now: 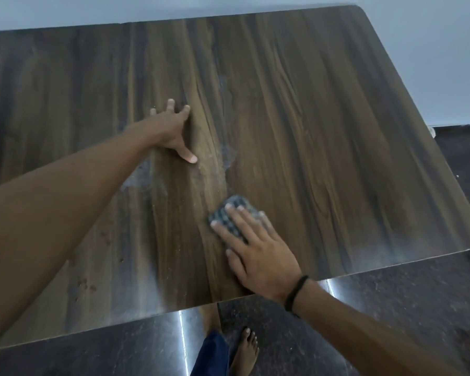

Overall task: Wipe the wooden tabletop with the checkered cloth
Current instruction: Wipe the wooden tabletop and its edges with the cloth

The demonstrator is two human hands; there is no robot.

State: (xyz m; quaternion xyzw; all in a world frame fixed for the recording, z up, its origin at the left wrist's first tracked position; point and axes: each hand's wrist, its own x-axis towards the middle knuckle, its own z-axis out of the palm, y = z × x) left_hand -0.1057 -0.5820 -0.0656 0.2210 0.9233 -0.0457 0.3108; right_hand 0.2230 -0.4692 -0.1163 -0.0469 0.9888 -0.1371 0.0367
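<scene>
Mid-wipe, by the look of it. Pressing the cloth [222, 215] onto the counter [337, 131] with the right grip [258, 256]: fingers straight and spread on top, not curled round it, palm trailing on bare wood toward 5 o'clock. Find the cloth folded small, a little short of the counter's middle and nearer the near edge, poking out past the fingertips toward 11 o'clock; too covered to judge its long axis. Bracing with the left grip [171, 128] up at 11 o'clock from the cloth, well apart from it, laid flat on the wood, fingers splayed, holding nothing. Note a pale dusty streak [225, 154] starting just beyond the cloth and climbing toward 12 o'clock, and a second pale patch [136, 180] off at 10 o'clock, partly under the left forearm. Judging from that: best to push on along the right grip's own line, 5 to 11 o'clock, then bear round to 12 to take the streak, lying as it does almost dead ahead of the fingertips. No call to change over, with the right grip on the cloth and the left well off it. Would need to lift the left forearm before reaching the patch beneath. Mind the cloth sliding out from under flat fingers, being pinned rather than clamped.
</scene>
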